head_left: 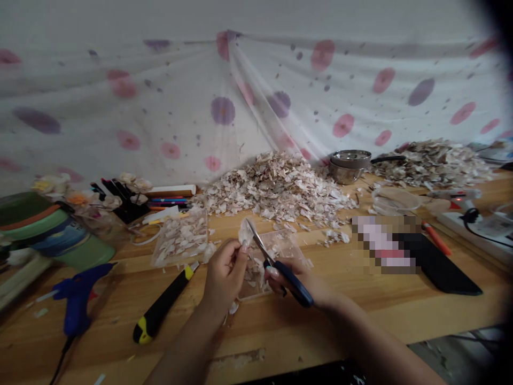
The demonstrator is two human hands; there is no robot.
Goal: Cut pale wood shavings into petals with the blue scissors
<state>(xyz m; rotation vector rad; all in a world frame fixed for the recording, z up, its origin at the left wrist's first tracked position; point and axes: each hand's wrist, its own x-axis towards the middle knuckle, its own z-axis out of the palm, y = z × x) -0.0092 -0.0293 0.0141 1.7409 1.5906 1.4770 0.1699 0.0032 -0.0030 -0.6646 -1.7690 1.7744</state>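
Note:
My left hand (228,270) pinches a thin, pale translucent flake (246,231) between thumb and fingertips. In my right hand (294,278) are scissors with dark blue handles (294,282), and their blades rise against the flake's right edge. Whether the blades are parted is hard to make out. Below both hands lies a shallow clear plastic tray (294,241) with similar flakes in it, partly hidden by my fingers. A second clear tray (160,260), spread with flakes, sits to the left. Near my left wrist rests a black and yellow utility knife (163,305).
A large heap of flakes (276,187) stands at the back, another heap (436,163) at far right. Metal bowls (349,166) are between them. A blue glue gun (80,299) and green container (72,235) are left. A black flat object (444,267) and a power strip (476,230) lie right.

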